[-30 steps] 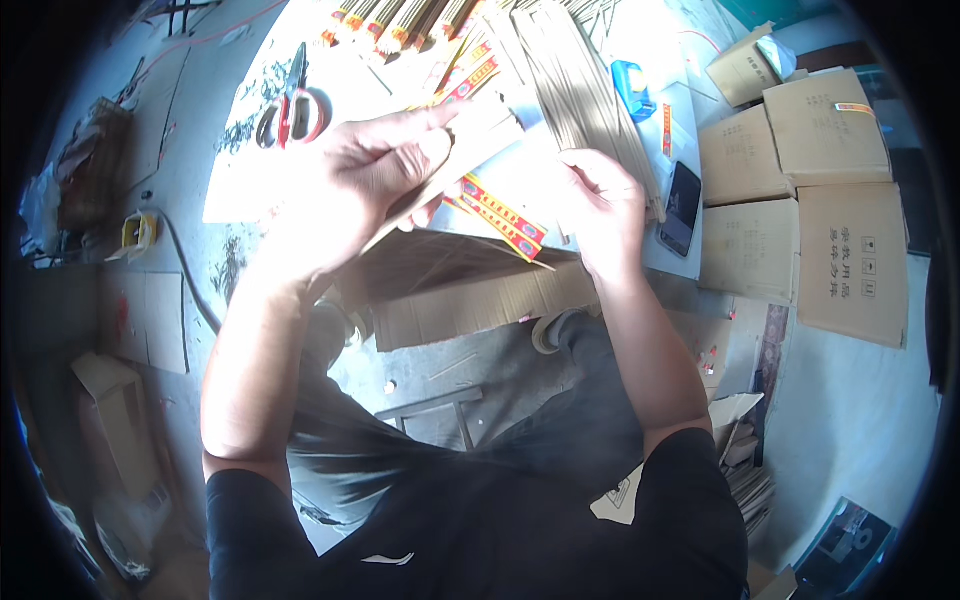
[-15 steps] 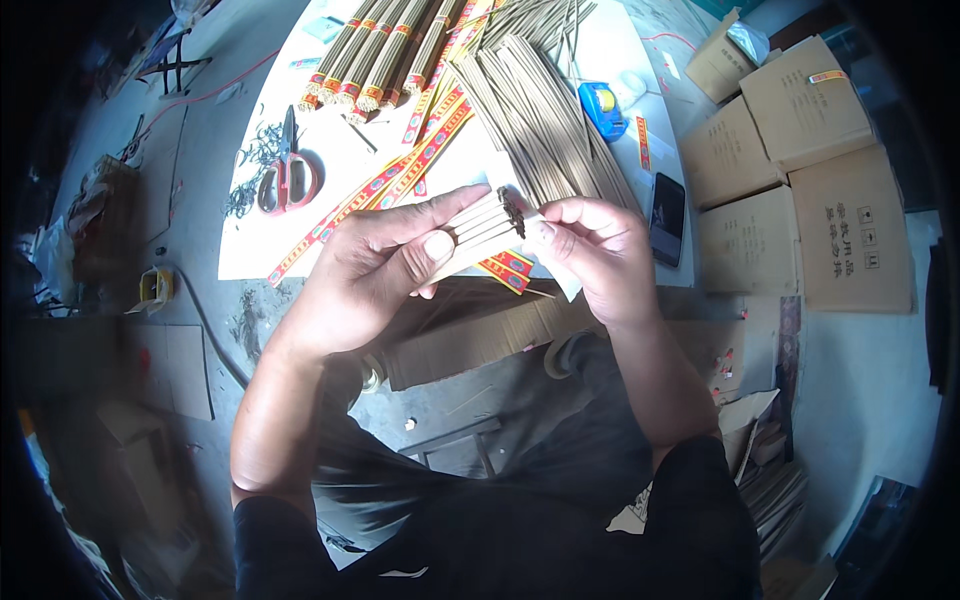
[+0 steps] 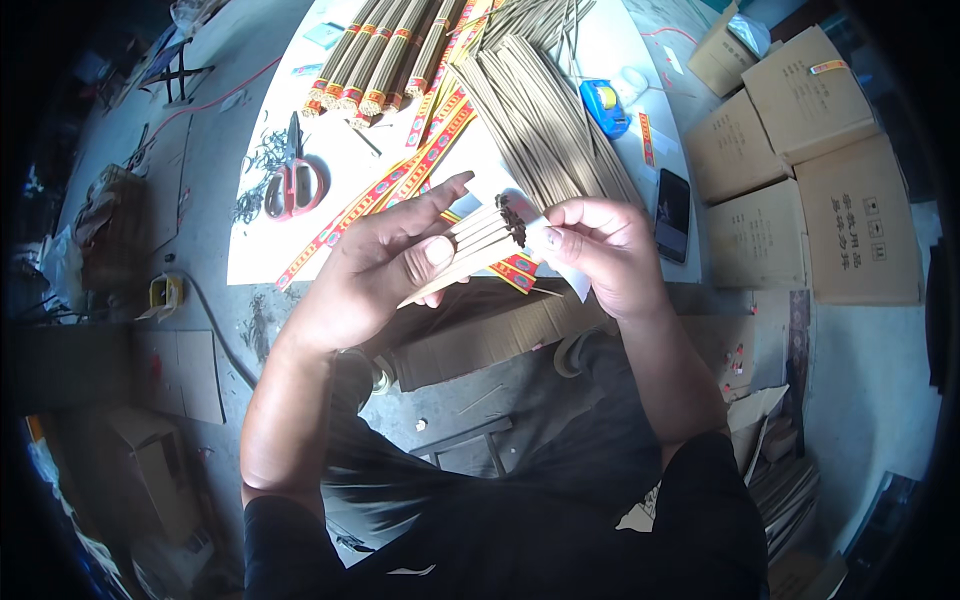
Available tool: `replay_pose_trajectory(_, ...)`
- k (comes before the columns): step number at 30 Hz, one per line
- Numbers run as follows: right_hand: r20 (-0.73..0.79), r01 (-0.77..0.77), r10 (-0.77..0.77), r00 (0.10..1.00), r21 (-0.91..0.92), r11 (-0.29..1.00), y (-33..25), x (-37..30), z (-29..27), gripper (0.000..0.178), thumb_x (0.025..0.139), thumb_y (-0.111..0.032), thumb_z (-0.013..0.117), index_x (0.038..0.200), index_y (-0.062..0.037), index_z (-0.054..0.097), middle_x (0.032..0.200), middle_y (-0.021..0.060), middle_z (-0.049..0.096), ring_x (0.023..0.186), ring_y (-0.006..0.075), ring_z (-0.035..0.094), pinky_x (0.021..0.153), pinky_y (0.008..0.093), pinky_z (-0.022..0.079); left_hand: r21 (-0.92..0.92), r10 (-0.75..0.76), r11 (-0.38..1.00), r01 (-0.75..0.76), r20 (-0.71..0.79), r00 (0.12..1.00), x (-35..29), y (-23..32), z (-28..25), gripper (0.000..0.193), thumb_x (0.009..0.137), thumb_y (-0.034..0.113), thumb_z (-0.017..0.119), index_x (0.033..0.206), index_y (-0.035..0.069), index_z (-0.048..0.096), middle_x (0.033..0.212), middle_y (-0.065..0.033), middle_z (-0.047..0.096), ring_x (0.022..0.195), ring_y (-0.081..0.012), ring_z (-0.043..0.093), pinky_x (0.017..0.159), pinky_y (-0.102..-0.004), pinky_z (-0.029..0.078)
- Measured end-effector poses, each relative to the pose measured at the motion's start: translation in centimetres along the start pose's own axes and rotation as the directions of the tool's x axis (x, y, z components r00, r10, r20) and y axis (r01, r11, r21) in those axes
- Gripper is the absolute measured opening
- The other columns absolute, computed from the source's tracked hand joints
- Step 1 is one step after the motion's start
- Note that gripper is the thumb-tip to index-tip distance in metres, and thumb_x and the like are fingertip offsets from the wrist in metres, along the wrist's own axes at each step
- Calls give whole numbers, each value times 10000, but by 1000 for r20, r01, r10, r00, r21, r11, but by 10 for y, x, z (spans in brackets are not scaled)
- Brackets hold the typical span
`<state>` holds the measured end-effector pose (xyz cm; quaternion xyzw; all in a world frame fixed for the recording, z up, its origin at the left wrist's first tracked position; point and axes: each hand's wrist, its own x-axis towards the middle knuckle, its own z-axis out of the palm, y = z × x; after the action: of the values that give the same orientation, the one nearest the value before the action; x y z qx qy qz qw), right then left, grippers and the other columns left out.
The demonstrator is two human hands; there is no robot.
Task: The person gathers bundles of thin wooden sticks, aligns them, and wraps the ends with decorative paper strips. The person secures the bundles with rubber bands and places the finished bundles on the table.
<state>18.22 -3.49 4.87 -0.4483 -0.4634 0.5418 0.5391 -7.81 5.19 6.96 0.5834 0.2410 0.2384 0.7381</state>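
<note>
Over the table's near edge, my left hand [image 3: 385,255] grips a bunch of incense sticks [image 3: 470,245], pale along the part that shows, with dark ends [image 3: 512,222] pointing right. Its thumb presses on the sticks while the forefinger is lifted off. My right hand [image 3: 605,250] pinches a strip of white paper [image 3: 570,278] between thumb and fingers, right beside the dark ends. The strip seems to pass behind the bunch; how far is hidden. Under the hands, red-and-yellow printed label strips [image 3: 385,190] run across the white table [image 3: 258,240].
Wrapped incense bundles [image 3: 385,60] lie at the far left, loose brown sticks [image 3: 550,120] at the far middle. Red-handled scissors [image 3: 293,185] rest at left. A blue tape dispenser [image 3: 605,108] and a phone [image 3: 672,215] are at right. Cardboard boxes [image 3: 860,220] stack beyond.
My left forefinger has lifted away from the sticks. The right hand still pinches the paper, whose lower end now shows more. The whole view has shifted slightly.
</note>
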Motion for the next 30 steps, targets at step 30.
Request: replay_pose_trajectory(30, 368, 525, -374, 851, -623, 581, -26, -5, 4, 317, 796, 96, 714, 1072, -54, 763, 825, 109, 733, 711, 220, 725, 628, 306, 553, 86, -6, 996, 8, -27, 1000, 7, -4, 10, 361, 1098, 179, 535, 1433, 72, 615, 876, 15, 652, 640, -53, 440, 585, -205, 401)
